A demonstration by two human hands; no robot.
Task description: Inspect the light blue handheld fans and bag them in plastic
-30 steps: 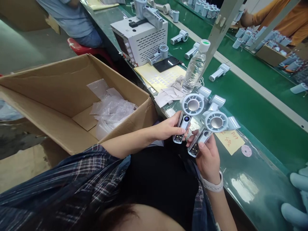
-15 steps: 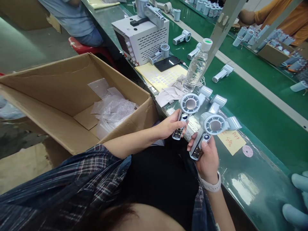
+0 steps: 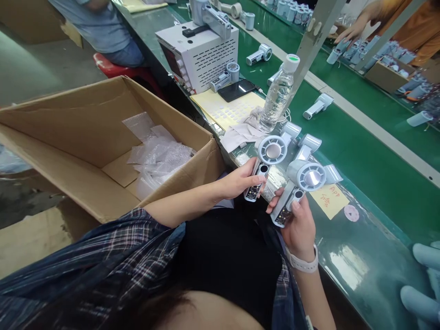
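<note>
My left hand (image 3: 237, 183) grips the handle of a light blue handheld fan (image 3: 268, 156), its round head pointing away from me. My right hand (image 3: 297, 224) holds a second handheld fan (image 3: 302, 181) by its handle, thumb resting just below the small round display. Both fans hover over the near edge of the green conveyor belt (image 3: 360, 151). Two more fans (image 3: 302, 140) lie on the belt just behind them. A white band sits on my right wrist.
An open cardboard box (image 3: 103, 137) with bubble-wrap bags stands at my left. A water bottle (image 3: 278, 94), cloth (image 3: 240, 130), sticker sheet (image 3: 227, 110), phone (image 3: 237, 89) and white power supply (image 3: 202, 50) sit ahead. A yellow note (image 3: 330, 199) lies right. A co-worker's blue-gloved hand (image 3: 421, 284) rests at lower right.
The lit number on the left fan's display has gone dark. Both fans shifted slightly, and my right thumb slid up toward the second fan's display.
</note>
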